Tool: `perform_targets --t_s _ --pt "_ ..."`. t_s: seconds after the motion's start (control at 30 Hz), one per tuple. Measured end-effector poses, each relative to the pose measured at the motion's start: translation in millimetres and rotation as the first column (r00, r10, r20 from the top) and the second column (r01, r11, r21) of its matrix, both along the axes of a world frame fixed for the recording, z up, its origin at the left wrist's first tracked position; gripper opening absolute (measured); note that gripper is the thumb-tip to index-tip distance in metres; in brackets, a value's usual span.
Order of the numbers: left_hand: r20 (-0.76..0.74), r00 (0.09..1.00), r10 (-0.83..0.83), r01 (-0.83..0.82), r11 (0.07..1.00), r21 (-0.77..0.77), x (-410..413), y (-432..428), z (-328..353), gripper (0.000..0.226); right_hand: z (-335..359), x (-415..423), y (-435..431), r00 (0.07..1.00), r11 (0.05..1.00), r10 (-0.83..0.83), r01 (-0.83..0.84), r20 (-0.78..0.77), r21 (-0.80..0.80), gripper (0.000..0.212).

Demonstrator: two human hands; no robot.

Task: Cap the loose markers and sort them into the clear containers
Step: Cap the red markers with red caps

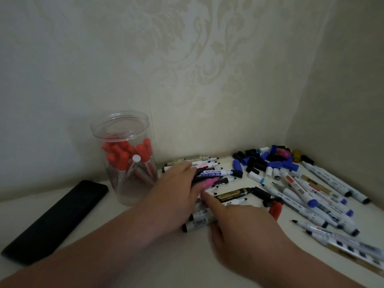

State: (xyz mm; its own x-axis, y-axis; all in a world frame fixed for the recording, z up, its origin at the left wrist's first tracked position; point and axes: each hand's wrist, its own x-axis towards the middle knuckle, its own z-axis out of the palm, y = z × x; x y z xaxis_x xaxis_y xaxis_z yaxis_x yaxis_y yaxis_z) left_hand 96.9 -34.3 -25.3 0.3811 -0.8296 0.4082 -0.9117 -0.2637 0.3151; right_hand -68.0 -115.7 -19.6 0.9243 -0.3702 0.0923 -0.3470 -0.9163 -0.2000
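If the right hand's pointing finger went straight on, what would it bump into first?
Most likely the left hand lying on the markers just ahead of the right hand. Depth is unclear; maybe the pink marker instead.

Fingers of the left hand (178, 190) cover the back ends of the piled markers (215, 174). A red cap (276, 209) peeks from behind the curled fingers of the right hand (245, 225); any hold is unclear.

The left hand (176, 190) and right hand (245, 227) are bare, with both forearms (116, 242) bare too.
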Motion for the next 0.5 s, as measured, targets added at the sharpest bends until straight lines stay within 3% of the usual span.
perform_targets --t_s 0.2,0.5 --pt "0.012 0.998 -0.063 0.062 0.996 0.062 -12.5 5.2 -12.9 0.045 -4.9 4.3 -1.6 0.998 0.998 -0.033 0.03 -0.056 -0.047 0.058" --pt "-0.108 0.991 -0.077 0.072 0.996 -0.051 -14.2 8.0 -9.8 0.043 -1.4 3.6 2.1 0.996 0.989 -0.087 0.088 -0.008 0.118 0.057"
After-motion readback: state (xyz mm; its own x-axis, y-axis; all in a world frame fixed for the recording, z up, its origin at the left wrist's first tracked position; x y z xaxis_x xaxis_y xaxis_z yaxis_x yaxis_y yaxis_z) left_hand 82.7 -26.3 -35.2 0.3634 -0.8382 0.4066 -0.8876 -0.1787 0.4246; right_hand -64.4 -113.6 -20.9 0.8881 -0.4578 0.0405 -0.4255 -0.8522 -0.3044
